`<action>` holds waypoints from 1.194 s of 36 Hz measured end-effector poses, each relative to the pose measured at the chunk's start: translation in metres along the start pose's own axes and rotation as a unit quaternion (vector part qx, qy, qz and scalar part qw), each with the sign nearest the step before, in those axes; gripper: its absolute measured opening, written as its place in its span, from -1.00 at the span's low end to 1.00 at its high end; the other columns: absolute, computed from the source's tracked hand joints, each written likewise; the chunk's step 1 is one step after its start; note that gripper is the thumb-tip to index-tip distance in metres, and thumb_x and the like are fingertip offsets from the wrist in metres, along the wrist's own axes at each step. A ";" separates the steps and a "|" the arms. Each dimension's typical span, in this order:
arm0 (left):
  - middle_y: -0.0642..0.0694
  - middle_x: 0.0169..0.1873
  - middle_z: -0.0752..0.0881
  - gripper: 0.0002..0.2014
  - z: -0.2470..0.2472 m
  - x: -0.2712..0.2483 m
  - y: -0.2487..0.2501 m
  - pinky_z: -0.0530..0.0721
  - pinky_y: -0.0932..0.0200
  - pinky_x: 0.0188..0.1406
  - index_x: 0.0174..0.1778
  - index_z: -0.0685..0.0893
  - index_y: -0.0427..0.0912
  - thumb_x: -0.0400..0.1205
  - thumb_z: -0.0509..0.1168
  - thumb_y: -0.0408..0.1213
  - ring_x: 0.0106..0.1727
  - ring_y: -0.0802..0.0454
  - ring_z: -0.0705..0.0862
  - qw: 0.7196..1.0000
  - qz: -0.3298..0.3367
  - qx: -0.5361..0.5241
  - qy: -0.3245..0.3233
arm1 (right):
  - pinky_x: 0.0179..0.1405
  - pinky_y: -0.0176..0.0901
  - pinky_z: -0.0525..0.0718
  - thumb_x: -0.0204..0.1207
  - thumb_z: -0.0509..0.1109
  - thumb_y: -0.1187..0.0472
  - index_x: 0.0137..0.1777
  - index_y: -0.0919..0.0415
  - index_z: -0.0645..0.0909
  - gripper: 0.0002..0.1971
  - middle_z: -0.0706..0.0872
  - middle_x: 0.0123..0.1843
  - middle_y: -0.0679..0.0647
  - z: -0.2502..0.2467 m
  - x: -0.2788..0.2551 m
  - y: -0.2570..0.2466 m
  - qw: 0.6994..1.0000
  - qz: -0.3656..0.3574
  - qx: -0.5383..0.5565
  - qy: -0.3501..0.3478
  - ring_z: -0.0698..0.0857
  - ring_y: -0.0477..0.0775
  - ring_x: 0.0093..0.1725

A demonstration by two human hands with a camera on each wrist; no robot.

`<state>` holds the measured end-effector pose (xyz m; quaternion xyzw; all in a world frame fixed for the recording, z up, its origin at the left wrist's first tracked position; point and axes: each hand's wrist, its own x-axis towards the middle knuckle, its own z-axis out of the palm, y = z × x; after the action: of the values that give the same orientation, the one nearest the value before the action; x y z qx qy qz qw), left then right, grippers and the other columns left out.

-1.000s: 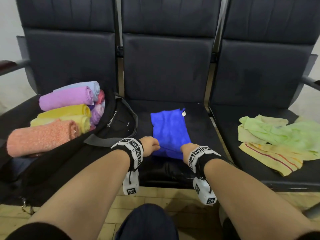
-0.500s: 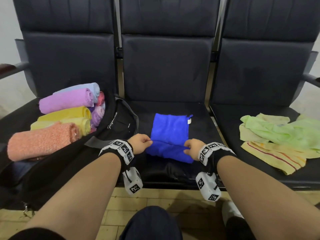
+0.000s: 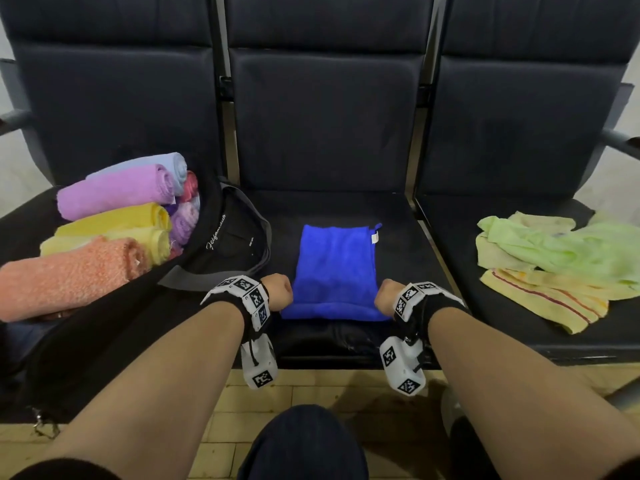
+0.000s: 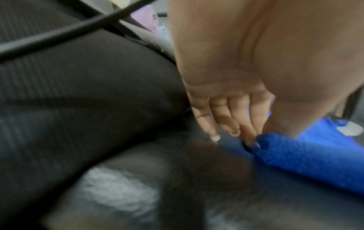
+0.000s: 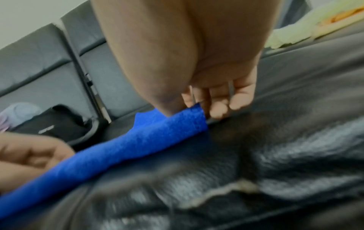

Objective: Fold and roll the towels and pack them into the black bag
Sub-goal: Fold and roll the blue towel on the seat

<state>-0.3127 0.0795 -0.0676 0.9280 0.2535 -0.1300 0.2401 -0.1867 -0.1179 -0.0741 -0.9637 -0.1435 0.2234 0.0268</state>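
Note:
A blue towel, folded into a narrow strip, lies on the middle seat with its near end rolled into a short tube. My left hand pinches the tube's left end; the left wrist view shows thumb and fingers curled at the blue roll. My right hand pinches the right end, thumb over the roll and fingers behind it. The open black bag lies on the left seat and holds several rolled towels.
Loose green and yellow towels lie crumpled on the right seat. A metal divider separates the middle and right seats. My knee is below the seat's front edge, over a tiled floor.
The towel lay flat with both hands at its near edge; that edge is now turned over into a roll, and the hands have moved slightly away from me with it.

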 end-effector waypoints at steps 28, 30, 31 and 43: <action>-0.20 0.14 0.70 -0.77 0.004 -0.005 0.004 0.46 0.27 -0.01 0.21 0.64 -0.24 0.67 0.23 -0.32 0.19 -0.12 0.64 0.996 0.051 -0.047 0.049 | 0.06 -0.14 0.60 0.62 0.21 0.15 0.07 0.09 0.53 -0.89 0.64 0.04 0.10 -0.012 -0.042 0.013 0.986 -0.144 0.079 0.038 0.67 0.18 0.10; -0.18 0.09 0.69 -0.79 0.006 -0.001 0.001 0.50 0.22 0.04 0.18 0.64 -0.22 0.66 0.24 -0.30 0.10 -0.09 0.64 0.995 0.033 -0.077 0.052 | 0.02 -0.19 0.52 0.67 0.18 0.19 0.24 0.21 0.52 -0.77 0.65 0.15 0.18 -0.012 -0.038 0.013 0.987 -0.129 0.090 0.041 0.64 0.20 0.16; -0.16 0.04 0.68 -0.83 0.007 0.002 -0.001 0.52 0.20 0.02 0.14 0.64 -0.20 0.65 0.25 -0.31 0.03 -0.05 0.62 0.995 0.024 -0.086 0.050 | 0.00 -0.19 0.50 0.67 0.17 0.21 0.27 0.26 0.49 -0.76 0.65 0.17 0.21 -0.011 -0.036 0.012 0.987 -0.123 0.093 0.041 0.64 0.21 0.14; 0.02 -0.14 0.48 -0.80 0.012 0.007 -0.004 0.59 0.23 -0.02 -0.19 0.58 -0.05 0.49 0.46 -0.40 -0.14 0.05 0.57 0.993 0.075 -0.058 0.071 | 0.24 0.05 0.59 0.52 0.26 0.33 0.26 0.20 0.44 -0.69 0.45 0.31 0.19 -0.011 -0.029 0.001 0.994 -0.099 0.011 0.052 0.54 0.25 0.28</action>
<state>-0.3101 0.0791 -0.0820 0.9358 0.2069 -0.0303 0.2838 -0.2064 -0.1275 -0.0522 -0.9547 -0.2339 0.1711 0.0672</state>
